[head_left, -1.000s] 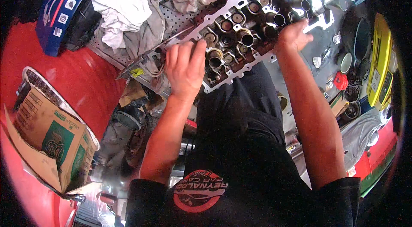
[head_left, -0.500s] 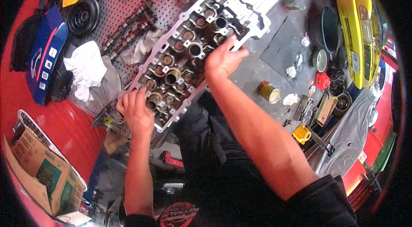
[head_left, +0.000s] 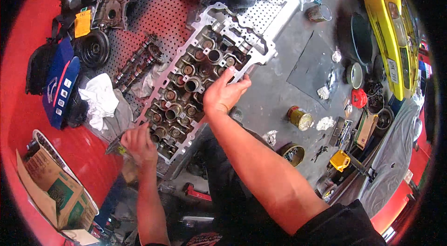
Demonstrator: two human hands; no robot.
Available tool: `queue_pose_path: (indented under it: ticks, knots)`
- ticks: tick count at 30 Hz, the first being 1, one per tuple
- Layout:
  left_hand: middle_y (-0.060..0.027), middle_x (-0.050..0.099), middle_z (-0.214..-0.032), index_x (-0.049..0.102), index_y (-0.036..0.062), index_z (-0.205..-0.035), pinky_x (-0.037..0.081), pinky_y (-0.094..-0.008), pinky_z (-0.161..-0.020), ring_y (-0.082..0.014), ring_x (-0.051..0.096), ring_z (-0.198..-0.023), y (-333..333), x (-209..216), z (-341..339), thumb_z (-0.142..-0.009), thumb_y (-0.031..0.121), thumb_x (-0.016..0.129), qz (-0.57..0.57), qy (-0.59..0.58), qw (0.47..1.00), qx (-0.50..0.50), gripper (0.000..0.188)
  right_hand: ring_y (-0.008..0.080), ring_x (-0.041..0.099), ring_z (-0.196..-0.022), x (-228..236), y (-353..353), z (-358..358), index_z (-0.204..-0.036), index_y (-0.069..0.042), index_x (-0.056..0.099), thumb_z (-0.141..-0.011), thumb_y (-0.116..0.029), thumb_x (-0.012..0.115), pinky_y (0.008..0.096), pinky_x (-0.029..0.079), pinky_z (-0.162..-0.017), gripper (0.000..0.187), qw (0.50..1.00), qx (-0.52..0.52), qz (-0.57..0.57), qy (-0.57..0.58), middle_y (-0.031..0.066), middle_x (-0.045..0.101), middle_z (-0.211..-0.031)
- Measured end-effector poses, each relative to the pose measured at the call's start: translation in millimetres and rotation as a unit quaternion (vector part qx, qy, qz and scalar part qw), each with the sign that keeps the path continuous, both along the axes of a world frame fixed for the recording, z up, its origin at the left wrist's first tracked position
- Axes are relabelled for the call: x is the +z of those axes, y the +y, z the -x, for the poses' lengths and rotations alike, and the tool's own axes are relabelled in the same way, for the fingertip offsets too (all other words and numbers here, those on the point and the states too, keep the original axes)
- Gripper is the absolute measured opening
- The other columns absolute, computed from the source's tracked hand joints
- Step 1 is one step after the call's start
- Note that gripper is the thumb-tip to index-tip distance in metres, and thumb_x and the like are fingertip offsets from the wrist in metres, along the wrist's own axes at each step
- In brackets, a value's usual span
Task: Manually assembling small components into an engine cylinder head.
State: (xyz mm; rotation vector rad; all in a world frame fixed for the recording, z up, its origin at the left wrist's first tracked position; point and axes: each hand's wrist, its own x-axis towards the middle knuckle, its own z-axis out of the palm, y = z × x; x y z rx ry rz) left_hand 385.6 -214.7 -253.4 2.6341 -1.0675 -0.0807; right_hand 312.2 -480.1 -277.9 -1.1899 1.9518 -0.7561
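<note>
A grey metal cylinder head point(head_left: 190, 70), with round bores and valve springs showing, lies diagonally over the perforated bench top point(head_left: 139, 18). On its right long side, my right hand point(head_left: 222, 91) grips the edge, thumb and fingers on the rim. My left hand point(head_left: 139, 146) is at the near left corner, fingers curled against the end of the casting; slight blur hides their exact contact. Left of the casting lie two camshafts point(head_left: 137, 62), beside a crumpled white cloth point(head_left: 98, 99).
A black pulley point(head_left: 94, 49) and a blue panel point(head_left: 60, 85) stand at the left. Below is an open cardboard box point(head_left: 53, 190). On the floor to the right are a can point(head_left: 300, 118), a dark mat point(head_left: 309, 71), a yellow container point(head_left: 340, 161) and a yellow car bumper point(head_left: 389, 32).
The cylinder head has dropped away from me toward the bench and shifted down-left in view, uncovering the perforated surface beyond it. Both hands moved with it; the left has curled more.
</note>
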Motion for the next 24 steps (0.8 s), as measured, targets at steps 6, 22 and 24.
queue_pose_path:
  ticks: [6, 22, 24]
  knots:
    - [-0.0088, 0.068, -0.108, 0.070, 0.0093, -0.118, 0.036, -0.0493, -0.105, -0.0297, 0.061, -0.107, -7, -5, 5, -0.080, -0.001, 0.064, -0.036, -0.019, 0.998, -0.045, 0.040, 0.0503, 0.051, -0.123, -3, -1, 2, -0.142, 0.012, 0.038, -0.105, -0.038, 0.057, 0.0546, 0.039, -0.108, 0.065, 1.000, 0.008, 0.014, 0.018, 0.0356, 0.051, -0.131]
    - [-0.0078, 0.070, -0.099, 0.074, 0.0044, -0.110, 0.043, -0.0430, -0.097, -0.0279, 0.064, -0.093, 1, 15, -5, -0.091, 0.005, 0.068, 0.149, 0.060, 0.977, 0.142, 0.020, 0.0506, 0.051, -0.126, -2, -4, 5, -0.140, 0.013, 0.039, -0.105, -0.038, 0.056, 0.0537, 0.038, -0.110, 0.064, 0.999, 0.016, 0.015, 0.034, 0.0372, 0.050, -0.133]
    - [-0.0053, 0.067, -0.101, 0.072, 0.0116, -0.116, 0.040, -0.0492, -0.101, -0.0253, 0.062, -0.101, -4, 13, -6, -0.086, 0.005, 0.068, 0.013, -0.082, 0.996, -0.038, 0.030, 0.0506, 0.052, -0.126, 0, -4, 3, -0.139, 0.012, 0.040, -0.105, -0.040, 0.055, 0.0530, 0.039, -0.110, 0.064, 0.999, 0.011, 0.002, 0.043, 0.0366, 0.051, -0.133]
